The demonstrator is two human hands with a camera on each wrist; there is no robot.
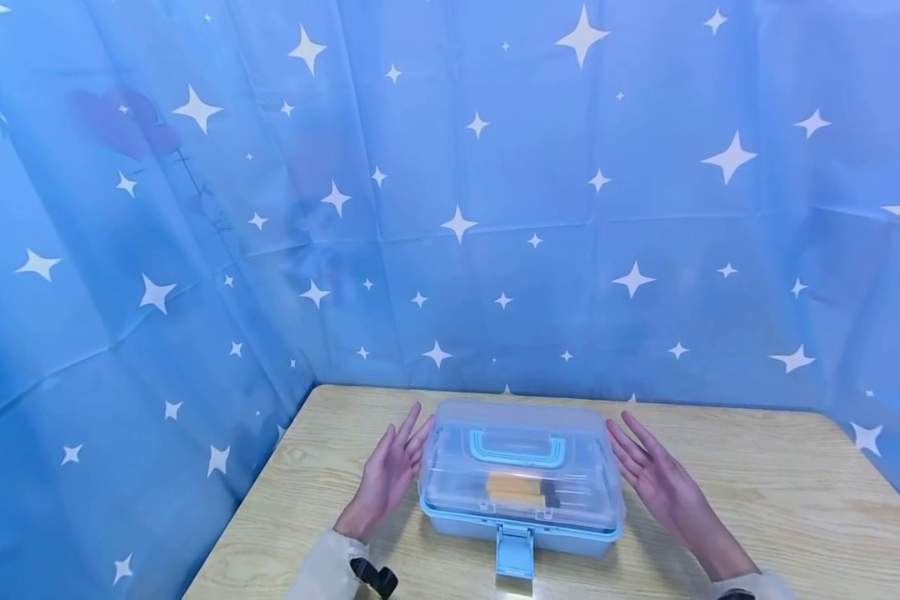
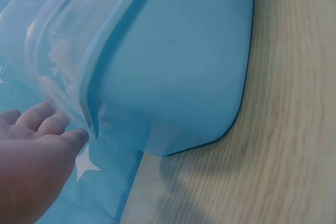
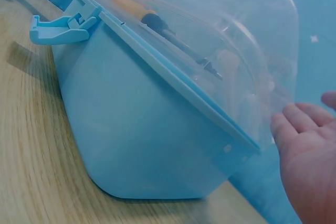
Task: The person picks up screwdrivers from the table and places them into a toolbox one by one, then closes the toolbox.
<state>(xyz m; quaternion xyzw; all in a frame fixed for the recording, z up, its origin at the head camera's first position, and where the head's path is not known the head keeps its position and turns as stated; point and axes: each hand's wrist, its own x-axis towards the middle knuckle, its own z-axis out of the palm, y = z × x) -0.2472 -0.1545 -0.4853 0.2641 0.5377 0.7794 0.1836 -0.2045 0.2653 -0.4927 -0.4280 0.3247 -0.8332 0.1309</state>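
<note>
A light-blue plastic toolbox (image 1: 450,527) with a clear lid (image 1: 450,475) stands on the wooden table. Its front latch (image 1: 514,552) hangs unfastened, while the lid lies down over the base. On top, a blue carrying handle (image 1: 517,457) lies folded. Through the lid shows a screwdriver (image 3: 137,9) with a yellow and black grip. My left hand (image 1: 387,477) is at the box's left side, fingers extended, fingertips right at the lid's edge. At the opposite side my right hand (image 1: 663,487) mirrors it, straight fingers close against the lid's rear corner.
The wooden table (image 1: 780,492) reaches back to a blue curtain (image 1: 540,275) with white stars, which also runs along the left side. A black strap device (image 1: 375,577) sits on the left wrist.
</note>
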